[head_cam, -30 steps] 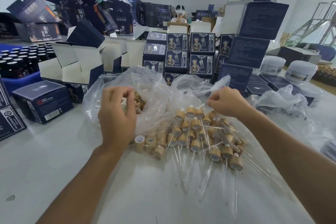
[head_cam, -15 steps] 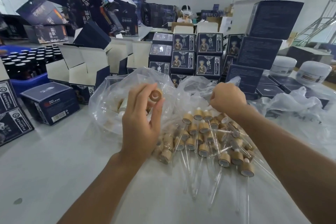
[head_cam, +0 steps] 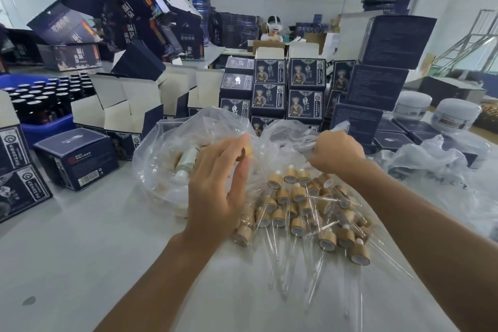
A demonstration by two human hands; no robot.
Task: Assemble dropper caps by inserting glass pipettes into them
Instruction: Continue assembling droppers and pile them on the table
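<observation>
Cap in the left hand, pipette side to the right

The left hand pinches a cap at its fingertips, opening apparently facing right. The right hand, fingers curled, is level with it and near, over the bag; a pipette in it cannot be made out. Finished droppers lie below, glass toward the person.

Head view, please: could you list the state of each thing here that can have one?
Left hand: pinches a dropper cap, lifted above the bag.
Right hand: fingers curled at the far plastic; what it holds is unclear.
Plastic bag: open, crumpled, caps inside.
Assembled droppers: piled lying down, pipettes fitted.
Open cartons: flaps up.
White jars: lidded.
</observation>
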